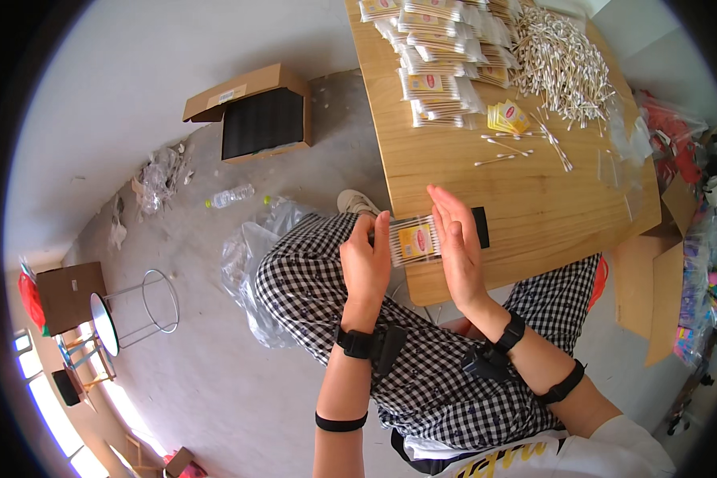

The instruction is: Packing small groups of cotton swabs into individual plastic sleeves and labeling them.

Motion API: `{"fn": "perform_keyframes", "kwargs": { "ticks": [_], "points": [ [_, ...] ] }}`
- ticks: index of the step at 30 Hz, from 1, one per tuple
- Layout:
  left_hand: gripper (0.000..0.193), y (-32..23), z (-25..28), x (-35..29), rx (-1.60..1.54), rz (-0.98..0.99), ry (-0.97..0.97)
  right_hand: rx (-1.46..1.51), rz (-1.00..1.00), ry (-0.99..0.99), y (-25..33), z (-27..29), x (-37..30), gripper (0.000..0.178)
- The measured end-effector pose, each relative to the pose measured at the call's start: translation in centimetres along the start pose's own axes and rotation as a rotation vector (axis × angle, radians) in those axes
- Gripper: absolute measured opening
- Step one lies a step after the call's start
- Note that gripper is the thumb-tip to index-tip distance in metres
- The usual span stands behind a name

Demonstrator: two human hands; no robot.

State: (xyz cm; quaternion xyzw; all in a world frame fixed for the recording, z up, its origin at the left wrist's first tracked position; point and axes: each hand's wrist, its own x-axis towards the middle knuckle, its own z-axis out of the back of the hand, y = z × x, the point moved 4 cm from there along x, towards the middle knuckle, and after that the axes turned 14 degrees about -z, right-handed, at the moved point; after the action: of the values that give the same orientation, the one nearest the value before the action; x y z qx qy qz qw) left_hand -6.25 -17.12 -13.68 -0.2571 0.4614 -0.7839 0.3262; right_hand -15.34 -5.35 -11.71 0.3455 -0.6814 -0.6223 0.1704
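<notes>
A flat clear packet of cotton swabs [414, 240] with a yellow card inside is held at the table's near left corner. My left hand [364, 261] is closed on the packet's left end, thumb pointing up. My right hand [462, 259] has its fingers stretched out, its palm side against the packet's right end. Just past the right hand, a black flat object [481, 227] shows in part; its kind is hidden. Farther back on the table lie a small stack of yellow cards [507, 117] and several loose cotton swabs [506, 150].
Filled swab packets [438, 84] are stacked at the table's [534, 191] far left, beside a big heap of loose swabs [564, 64]. Clear plastic pieces [620, 171] lie at the right edge. On the floor are an open cardboard box [267, 119], a bottle [231, 196] and a stool [135, 311].
</notes>
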Motion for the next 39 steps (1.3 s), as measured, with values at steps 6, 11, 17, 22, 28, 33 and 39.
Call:
{"fn": "perform_keyframes", "kwargs": {
  "ticks": [6, 11, 17, 22, 28, 33, 39],
  "points": [
    [0.044, 0.8, -0.3, 0.1, -0.057, -0.006, -0.007, 0.045, 0.004, -0.018, 0.2, 0.5, 0.0, 0.056],
    [0.044, 0.9, -0.3, 0.2, -0.065, 0.025, 0.010, 0.084, -0.031, -0.011, 2.3, 1.2, -1.0, 0.051],
    [0.043, 0.9, -0.5, 0.4, -0.061, 0.013, 0.006, 0.100, -0.110, 0.025, 2.2, 1.7, -1.6, 0.048],
    [0.042, 0.6, 0.0, 0.4, -0.057, -0.018, -0.005, 0.120, -0.137, 0.026, 2.0, 1.6, -1.6, 0.047],
    [0.042, 0.9, -0.7, 0.3, -0.070, 0.008, 0.025, 0.132, -0.156, 0.042, 1.7, 2.0, -1.1, 0.047],
    [0.042, 0.6, -0.9, 0.4, -0.083, -0.018, 0.012, 0.002, -0.119, 0.051, 2.0, 2.2, -1.0, 0.050],
    [0.042, 0.8, -0.3, 0.7, -0.132, -0.017, -0.018, 0.091, -0.019, 0.005, 0.6, 1.8, -0.1, 0.056]
  ]
}}
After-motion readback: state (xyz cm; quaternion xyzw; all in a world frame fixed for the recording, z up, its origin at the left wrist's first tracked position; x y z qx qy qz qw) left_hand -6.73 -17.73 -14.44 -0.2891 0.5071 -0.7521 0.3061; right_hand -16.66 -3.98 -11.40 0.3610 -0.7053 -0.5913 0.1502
